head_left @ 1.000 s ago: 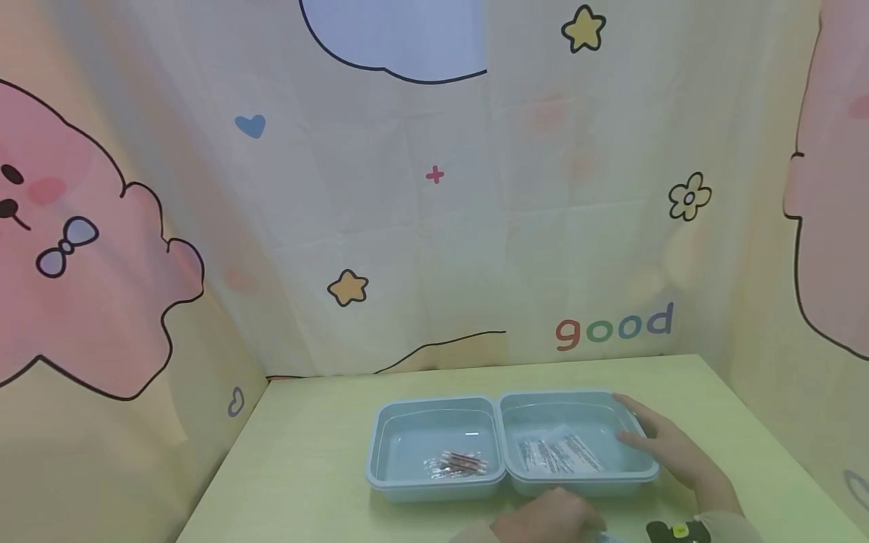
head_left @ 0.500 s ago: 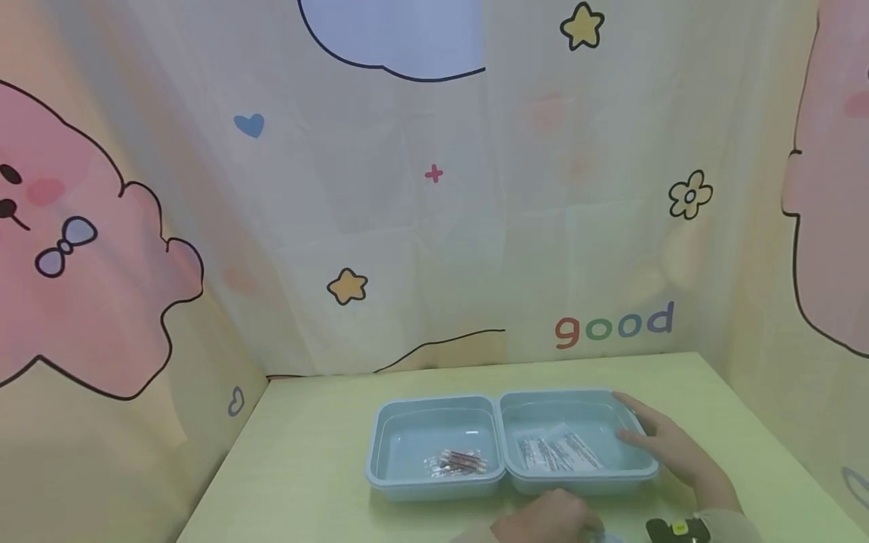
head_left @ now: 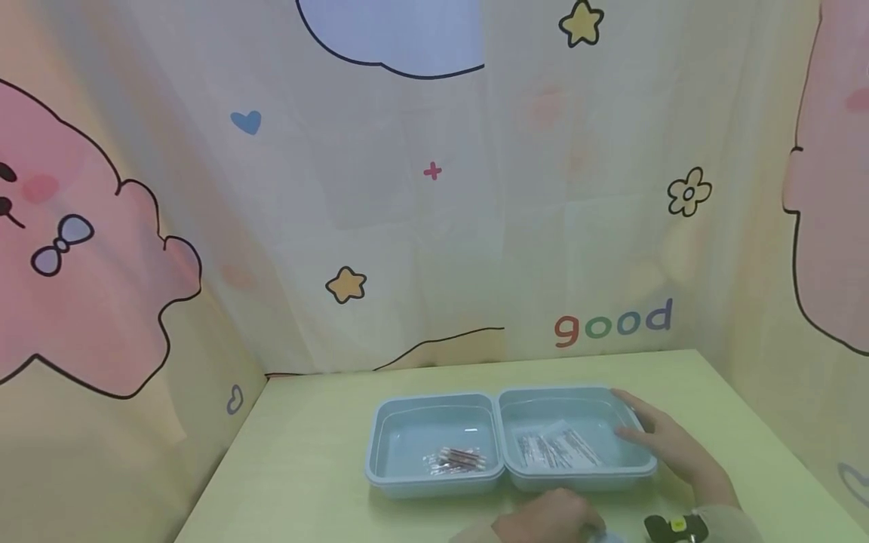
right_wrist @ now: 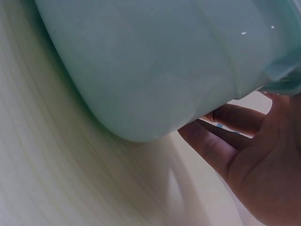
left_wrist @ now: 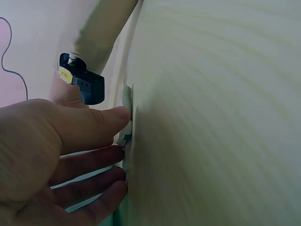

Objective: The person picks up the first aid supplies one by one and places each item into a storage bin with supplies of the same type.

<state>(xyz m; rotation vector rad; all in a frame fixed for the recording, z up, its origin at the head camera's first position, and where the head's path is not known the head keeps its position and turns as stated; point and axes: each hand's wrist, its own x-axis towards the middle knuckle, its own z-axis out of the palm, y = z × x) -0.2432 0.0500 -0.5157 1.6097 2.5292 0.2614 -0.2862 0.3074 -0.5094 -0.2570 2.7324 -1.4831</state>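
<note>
Two light blue plastic boxes stand side by side on the table. My right hand [head_left: 679, 450] holds the right box [head_left: 563, 477] at its right side, thumb over the rim. Several clear-and-white printed packets [head_left: 557, 448] lie inside it. The left box [head_left: 434, 486] contains a small bunch of brown, white-tipped swabs [head_left: 458, 459] in clear wrapping. My left hand [head_left: 546, 519] is low in front of the right box. In the left wrist view its thumb and forefinger pinch a small pale packet [left_wrist: 126, 101] at the tabletop. The head view shows only a pale blue bit of it.
The pale yellow-green table [head_left: 305, 452] is enclosed by printed curtains [head_left: 421, 226] at the back and both sides. A dark wrist camera [head_left: 675, 528] sits on the right forearm, close to the left hand.
The head view has tilted slightly, so the scene sits a little higher. My left fingers have shifted slightly at the pale packet. The right hand keeps its hold on the box.
</note>
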